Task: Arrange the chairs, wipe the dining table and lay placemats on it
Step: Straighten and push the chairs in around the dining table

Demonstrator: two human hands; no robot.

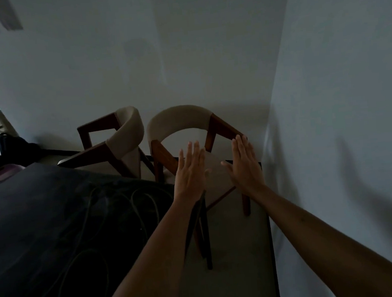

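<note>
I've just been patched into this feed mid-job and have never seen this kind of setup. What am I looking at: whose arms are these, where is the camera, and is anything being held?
There is no machine here. A person wears one wide-angle camera on the head, looking forward and down, so the two bare arms reaching in from the bottom are their own. The left hand and the right hand are both stretched out flat with straight fingers, and neither holds anything. They hover in front of the near chair, which has a beige curved back and wooden arms and stands in the corner by the right wall. I cannot tell whether the fingertips touch it. A second chair of the same kind stands just to its left. The dark surface at lower left is the dining table; its top looks patterned with thin looping lines, too dim to say more.
</note>
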